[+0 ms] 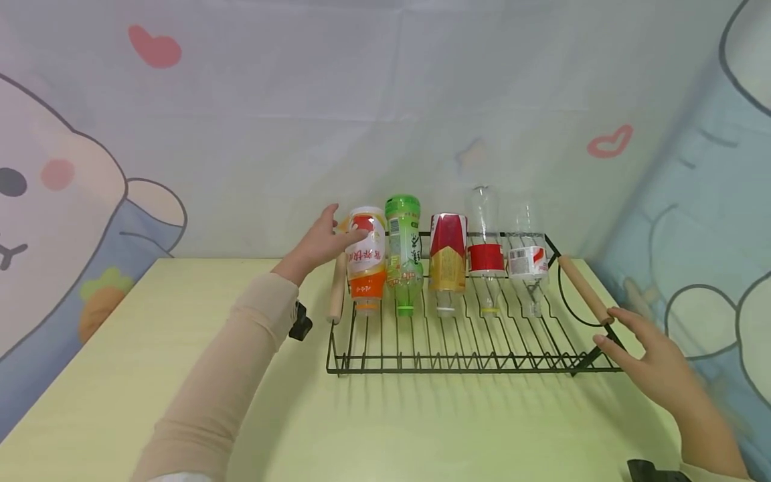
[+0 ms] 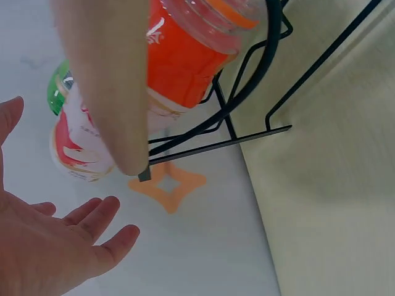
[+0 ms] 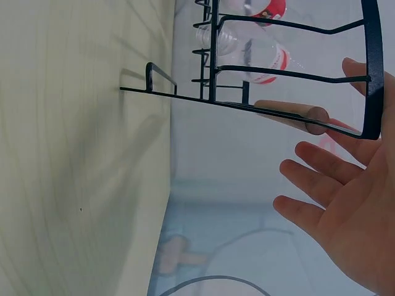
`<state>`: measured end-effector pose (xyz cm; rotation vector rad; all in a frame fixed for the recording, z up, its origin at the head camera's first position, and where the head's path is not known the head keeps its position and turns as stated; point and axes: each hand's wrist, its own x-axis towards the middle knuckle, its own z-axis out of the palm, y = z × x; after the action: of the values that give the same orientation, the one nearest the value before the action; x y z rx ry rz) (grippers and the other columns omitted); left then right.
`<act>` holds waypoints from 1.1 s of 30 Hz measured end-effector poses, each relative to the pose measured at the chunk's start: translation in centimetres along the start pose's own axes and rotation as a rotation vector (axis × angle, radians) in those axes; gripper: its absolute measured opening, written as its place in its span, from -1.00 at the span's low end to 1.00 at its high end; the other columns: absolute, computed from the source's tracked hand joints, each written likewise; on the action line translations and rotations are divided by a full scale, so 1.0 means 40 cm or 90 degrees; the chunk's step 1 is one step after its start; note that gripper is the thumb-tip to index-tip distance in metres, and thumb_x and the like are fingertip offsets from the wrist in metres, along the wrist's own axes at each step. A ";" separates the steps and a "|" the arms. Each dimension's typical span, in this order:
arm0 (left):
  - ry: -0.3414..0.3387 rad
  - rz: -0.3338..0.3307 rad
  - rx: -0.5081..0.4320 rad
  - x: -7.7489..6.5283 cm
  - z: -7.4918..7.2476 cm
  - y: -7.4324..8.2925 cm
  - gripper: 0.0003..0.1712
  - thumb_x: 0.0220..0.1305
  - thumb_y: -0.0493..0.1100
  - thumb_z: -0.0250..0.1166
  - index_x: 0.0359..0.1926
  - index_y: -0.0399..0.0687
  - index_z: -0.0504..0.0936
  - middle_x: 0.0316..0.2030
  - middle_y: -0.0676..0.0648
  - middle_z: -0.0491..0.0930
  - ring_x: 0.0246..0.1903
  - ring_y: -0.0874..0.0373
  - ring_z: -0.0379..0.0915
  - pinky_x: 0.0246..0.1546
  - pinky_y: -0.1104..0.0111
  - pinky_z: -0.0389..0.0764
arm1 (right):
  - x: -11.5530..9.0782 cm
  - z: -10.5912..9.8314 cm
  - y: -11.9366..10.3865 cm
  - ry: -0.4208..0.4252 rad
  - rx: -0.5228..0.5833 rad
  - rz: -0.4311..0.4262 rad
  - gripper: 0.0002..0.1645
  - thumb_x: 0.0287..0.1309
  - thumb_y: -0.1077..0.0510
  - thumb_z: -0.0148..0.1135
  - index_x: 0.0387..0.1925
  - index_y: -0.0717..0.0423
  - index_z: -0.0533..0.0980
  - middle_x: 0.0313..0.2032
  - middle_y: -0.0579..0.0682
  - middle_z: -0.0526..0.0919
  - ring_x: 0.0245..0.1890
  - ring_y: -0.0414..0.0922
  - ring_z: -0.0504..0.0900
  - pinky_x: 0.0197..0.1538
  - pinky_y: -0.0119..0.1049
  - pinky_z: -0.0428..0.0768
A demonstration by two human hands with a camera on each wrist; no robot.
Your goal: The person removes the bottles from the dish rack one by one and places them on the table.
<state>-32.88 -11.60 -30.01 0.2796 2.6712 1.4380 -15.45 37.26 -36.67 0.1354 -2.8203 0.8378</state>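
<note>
A black wire rack (image 1: 446,370) with wooden handles at both sides stands on the table. My left hand (image 1: 322,239) reaches over its left handle (image 1: 336,294), fingers spread, thumb overlapping the orange-and-white bottle (image 1: 366,261) in the head view. In the left wrist view, open space shows between that hand (image 2: 62,240) and the bottle (image 2: 80,139). On the right, my right hand (image 1: 656,361) is at the rack's front corner, fingertips right at the lower end of the right handle (image 1: 584,289). Its fingers look loosely extended in the right wrist view, with the black frame passing by the thumb.
Beside the orange-and-white bottle lie a green bottle (image 1: 403,254), a red-and-gold bottle (image 1: 448,254), a red-labelled clear bottle (image 1: 486,258) and a white-labelled clear bottle (image 1: 528,261), caps toward me. A patterned cloth (image 1: 385,100) hangs behind the pale table (image 1: 421,428).
</note>
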 end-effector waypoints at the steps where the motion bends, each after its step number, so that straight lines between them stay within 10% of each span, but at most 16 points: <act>1: -0.001 -0.001 -0.004 0.003 0.003 -0.004 0.07 0.28 0.16 0.21 0.52 -0.07 -0.26 0.43 -0.32 0.01 0.38 -0.23 0.03 0.31 -0.11 0.21 | 0.000 0.002 0.001 0.001 0.001 -0.001 -0.20 0.35 -0.07 0.10 0.44 0.19 0.08 0.33 0.46 0.17 0.24 0.54 0.13 -0.05 0.45 0.21; 33: -0.042 -0.013 -0.067 0.048 0.070 -0.046 0.10 0.24 -0.03 0.31 0.51 -0.07 -0.28 0.21 -0.22 0.34 0.08 -0.10 0.38 0.18 0.08 0.44 | -0.004 0.008 -0.010 0.010 0.035 -0.003 -0.21 0.35 -0.04 0.12 0.43 0.22 0.09 0.25 0.44 0.33 0.21 0.51 0.23 0.04 0.42 0.23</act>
<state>-34.47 -9.91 -33.07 0.2855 2.5286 1.5301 -15.28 36.74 -36.74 0.1440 -2.7825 0.9116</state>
